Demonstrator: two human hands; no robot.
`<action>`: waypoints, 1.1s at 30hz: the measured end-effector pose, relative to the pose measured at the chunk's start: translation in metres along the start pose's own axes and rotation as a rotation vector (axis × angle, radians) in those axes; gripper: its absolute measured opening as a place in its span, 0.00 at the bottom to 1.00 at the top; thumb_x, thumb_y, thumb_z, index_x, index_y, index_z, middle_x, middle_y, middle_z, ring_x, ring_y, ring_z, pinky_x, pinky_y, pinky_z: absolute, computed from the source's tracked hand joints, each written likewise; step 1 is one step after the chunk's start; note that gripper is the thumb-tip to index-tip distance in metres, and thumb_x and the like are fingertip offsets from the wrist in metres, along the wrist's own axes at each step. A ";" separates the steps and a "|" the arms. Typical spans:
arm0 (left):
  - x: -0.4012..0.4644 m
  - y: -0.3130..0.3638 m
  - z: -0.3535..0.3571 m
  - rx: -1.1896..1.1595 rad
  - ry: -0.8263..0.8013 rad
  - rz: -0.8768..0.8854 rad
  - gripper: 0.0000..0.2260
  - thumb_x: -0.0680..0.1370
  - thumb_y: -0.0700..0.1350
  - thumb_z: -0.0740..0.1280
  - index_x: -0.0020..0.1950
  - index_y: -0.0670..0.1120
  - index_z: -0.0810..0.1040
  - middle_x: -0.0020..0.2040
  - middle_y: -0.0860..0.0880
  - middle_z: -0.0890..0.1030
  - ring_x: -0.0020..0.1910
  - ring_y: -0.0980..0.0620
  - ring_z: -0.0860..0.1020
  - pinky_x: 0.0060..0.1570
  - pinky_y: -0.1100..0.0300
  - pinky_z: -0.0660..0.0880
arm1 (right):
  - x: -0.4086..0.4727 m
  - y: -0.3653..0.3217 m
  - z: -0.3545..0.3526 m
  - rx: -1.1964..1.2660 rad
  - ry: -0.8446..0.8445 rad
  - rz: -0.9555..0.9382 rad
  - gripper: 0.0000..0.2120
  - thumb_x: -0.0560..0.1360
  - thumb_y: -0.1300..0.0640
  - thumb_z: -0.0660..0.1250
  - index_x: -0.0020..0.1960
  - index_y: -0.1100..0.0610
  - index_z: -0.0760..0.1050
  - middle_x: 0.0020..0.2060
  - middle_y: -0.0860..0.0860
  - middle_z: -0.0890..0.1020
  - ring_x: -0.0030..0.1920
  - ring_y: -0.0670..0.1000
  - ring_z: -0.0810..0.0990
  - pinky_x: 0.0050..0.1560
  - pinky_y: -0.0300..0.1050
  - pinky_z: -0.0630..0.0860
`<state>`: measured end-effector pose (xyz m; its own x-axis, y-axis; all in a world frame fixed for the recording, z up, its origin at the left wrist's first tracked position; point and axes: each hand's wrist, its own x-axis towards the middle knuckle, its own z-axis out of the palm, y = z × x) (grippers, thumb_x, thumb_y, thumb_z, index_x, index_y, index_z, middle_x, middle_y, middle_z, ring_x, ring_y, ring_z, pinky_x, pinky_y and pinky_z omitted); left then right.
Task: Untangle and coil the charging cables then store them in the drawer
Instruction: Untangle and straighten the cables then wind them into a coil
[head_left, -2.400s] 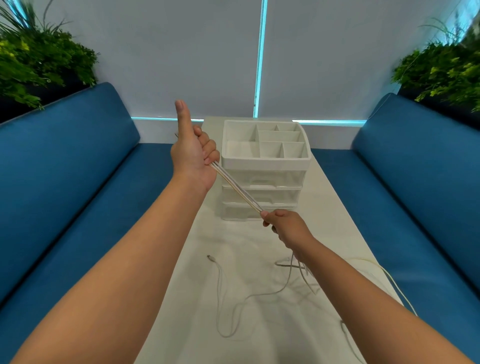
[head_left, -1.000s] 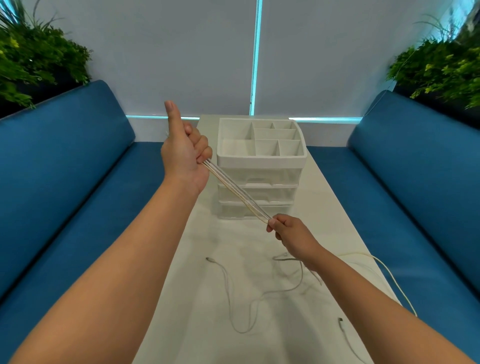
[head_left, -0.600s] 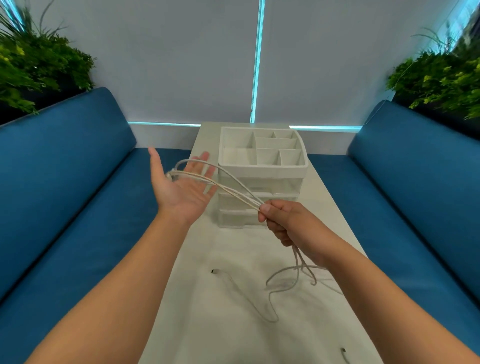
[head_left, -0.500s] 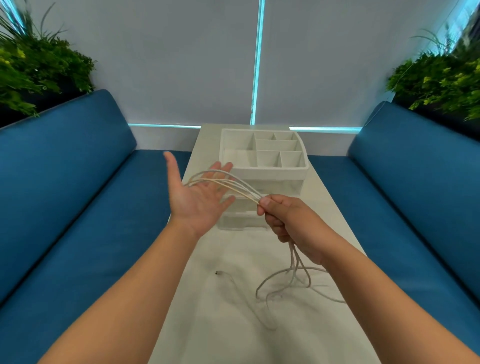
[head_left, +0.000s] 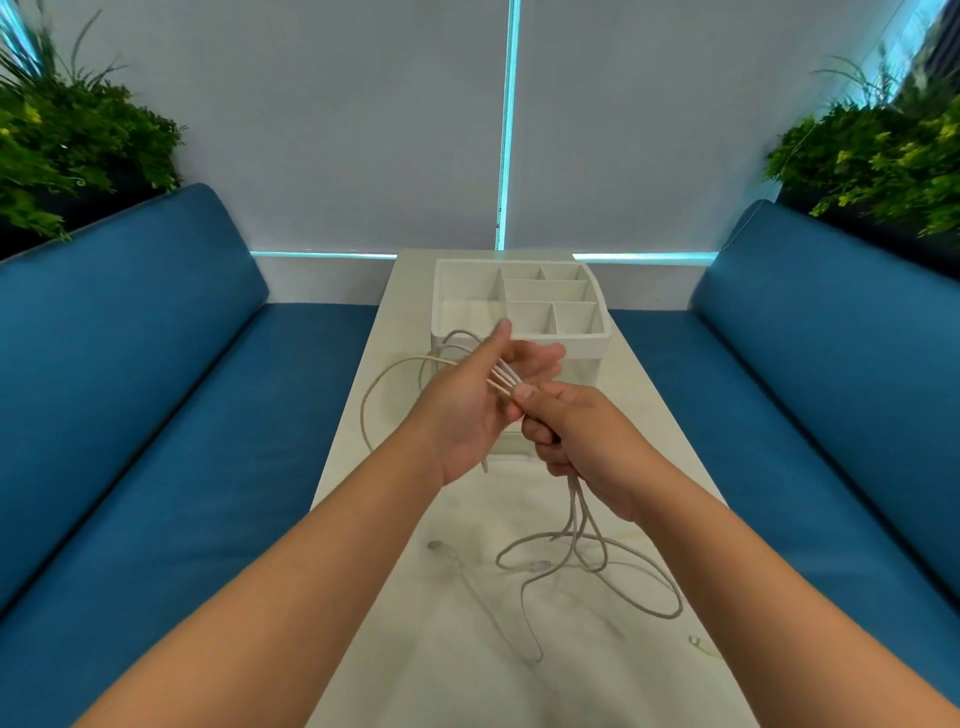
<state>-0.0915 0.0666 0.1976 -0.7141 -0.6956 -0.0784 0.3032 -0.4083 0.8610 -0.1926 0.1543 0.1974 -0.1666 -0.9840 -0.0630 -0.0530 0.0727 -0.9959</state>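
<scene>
My right hand is shut on a bundle of white charging cable, pinching several strands between thumb and forefinger. My left hand is open just left of it, palm turned toward the right hand, thumb up. The strands run across that palm, and slack loops bulge out to the left of the hand. Below my right hand the rest of the cable hangs down and lies in loose curls on the white table, with one plug end lying free. The white drawer unit stands behind both hands, its drawers mostly hidden.
A bit of a second cable shows at the table's right edge. Blue sofas flank the narrow table on both sides. The drawer unit's top is an open tray with several compartments. Plants stand in both back corners.
My left hand let go of the taut strands, opened, and moved in toward the right hand. The stretched loops went slack and now bulge left of the left hand. My right hand rose slightly.
</scene>
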 end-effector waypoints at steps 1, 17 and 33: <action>0.001 0.002 0.000 -0.106 0.017 0.010 0.17 0.83 0.54 0.57 0.42 0.44 0.74 0.51 0.44 0.85 0.54 0.49 0.83 0.58 0.57 0.73 | -0.001 -0.001 0.000 -0.021 -0.004 0.006 0.12 0.82 0.53 0.59 0.43 0.57 0.74 0.25 0.47 0.68 0.24 0.45 0.62 0.26 0.35 0.59; -0.002 0.002 -0.008 -0.400 0.000 0.101 0.11 0.80 0.52 0.64 0.50 0.45 0.76 0.37 0.49 0.76 0.37 0.53 0.78 0.42 0.61 0.77 | -0.008 0.016 -0.002 -0.123 0.020 -0.072 0.13 0.81 0.54 0.60 0.41 0.57 0.78 0.25 0.45 0.68 0.25 0.43 0.62 0.27 0.35 0.61; -0.013 0.001 -0.016 -0.043 -0.238 0.048 0.20 0.85 0.49 0.48 0.66 0.40 0.72 0.64 0.40 0.79 0.66 0.44 0.77 0.67 0.51 0.71 | -0.011 0.015 -0.005 -0.185 0.139 -0.012 0.20 0.75 0.47 0.70 0.39 0.65 0.79 0.27 0.53 0.81 0.27 0.50 0.79 0.33 0.40 0.77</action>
<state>-0.0722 0.0659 0.1915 -0.8251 -0.5582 0.0869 0.3634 -0.4067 0.8382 -0.1967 0.1669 0.1835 -0.2983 -0.9540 -0.0292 -0.2332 0.1025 -0.9670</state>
